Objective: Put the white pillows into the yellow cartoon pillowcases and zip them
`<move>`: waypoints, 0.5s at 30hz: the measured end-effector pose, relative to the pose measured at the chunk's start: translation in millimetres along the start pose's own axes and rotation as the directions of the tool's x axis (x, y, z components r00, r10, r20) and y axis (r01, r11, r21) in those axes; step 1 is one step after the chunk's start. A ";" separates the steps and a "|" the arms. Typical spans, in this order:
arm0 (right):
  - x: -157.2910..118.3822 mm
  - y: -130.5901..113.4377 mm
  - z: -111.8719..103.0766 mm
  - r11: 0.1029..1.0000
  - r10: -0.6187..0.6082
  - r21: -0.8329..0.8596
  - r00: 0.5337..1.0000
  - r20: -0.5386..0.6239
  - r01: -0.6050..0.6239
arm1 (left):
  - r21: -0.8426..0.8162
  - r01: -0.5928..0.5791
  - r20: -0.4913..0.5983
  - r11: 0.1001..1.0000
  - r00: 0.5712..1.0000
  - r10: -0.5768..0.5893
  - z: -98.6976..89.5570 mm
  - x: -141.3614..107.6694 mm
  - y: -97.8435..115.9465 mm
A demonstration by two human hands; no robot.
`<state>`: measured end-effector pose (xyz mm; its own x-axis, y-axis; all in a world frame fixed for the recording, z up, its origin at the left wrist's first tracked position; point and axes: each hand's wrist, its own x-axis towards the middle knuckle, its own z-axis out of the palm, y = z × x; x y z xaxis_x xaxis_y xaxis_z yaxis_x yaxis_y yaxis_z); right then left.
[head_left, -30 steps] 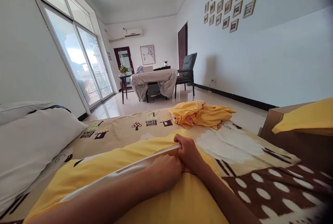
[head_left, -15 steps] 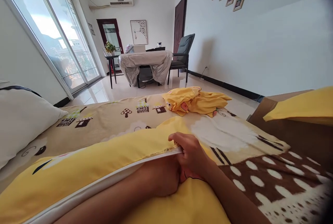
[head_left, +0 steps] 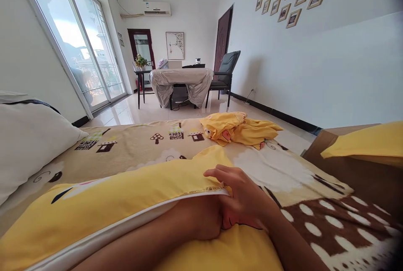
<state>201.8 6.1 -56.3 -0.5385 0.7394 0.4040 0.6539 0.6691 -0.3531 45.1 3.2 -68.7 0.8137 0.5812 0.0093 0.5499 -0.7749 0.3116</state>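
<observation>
A yellow pillowcase (head_left: pixel 126 191) with a white inner edge lies across the patterned blanket in front of me. My left hand (head_left: pixel 204 220) reaches into its opening; the fingers are hidden inside, past the wrist. At the right end of the opening, my right hand (head_left: pixel 241 191) rests on the frayed seam, thumb under the edge and fingers over it, the index finger stretched out to the left. More yellow cloth lies below my arms. A crumpled yellow cloth (head_left: pixel 258 132) with printed figures sits farther off on the blanket (head_left: pixel 141 136).
At the left lies a white pillow (head_left: pixel 28 140). Another yellow piece (head_left: pixel 365 140) rests on a brown box (head_left: pixel 321 145) at the right. Beyond the bed stand a covered table (head_left: pixel 181 77) and a dark chair (head_left: pixel 227 69).
My right hand's fingers have loosened and lifted somewhat from the seam. My left hand stays inside the opening. The view has tilted slightly upward.
</observation>
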 end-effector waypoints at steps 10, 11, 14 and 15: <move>7.7 -17.3 14.0 0.740 0.426 -0.494 0.886 -0.182 -0.457 | 0.261 -0.045 -0.081 0.964 0.994 0.068 16.3 5.7 -4.7; 8.6 -16.8 15.4 0.741 0.426 -0.476 0.880 -0.211 -0.473 | 0.224 -0.031 -0.111 0.974 0.992 0.057 15.5 5.2 -5.2; 11.4 -8.8 19.3 0.811 0.468 -0.278 0.856 -0.218 -0.515 | 0.075 0.030 -0.239 0.997 0.971 -0.011 9.4 2.2 -7.0; 12.4 -4.6 20.6 0.839 0.473 -0.183 0.853 -0.220 -0.513 | 0.031 0.057 -0.294 0.998 0.955 -0.046 7.6 1.4 -8.1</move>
<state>181.2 13.7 -67.1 -0.0329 0.9310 0.3636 0.9219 0.1688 -0.3486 43.2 8.4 -78.4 0.6964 0.6634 0.2737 0.6013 -0.7476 0.2820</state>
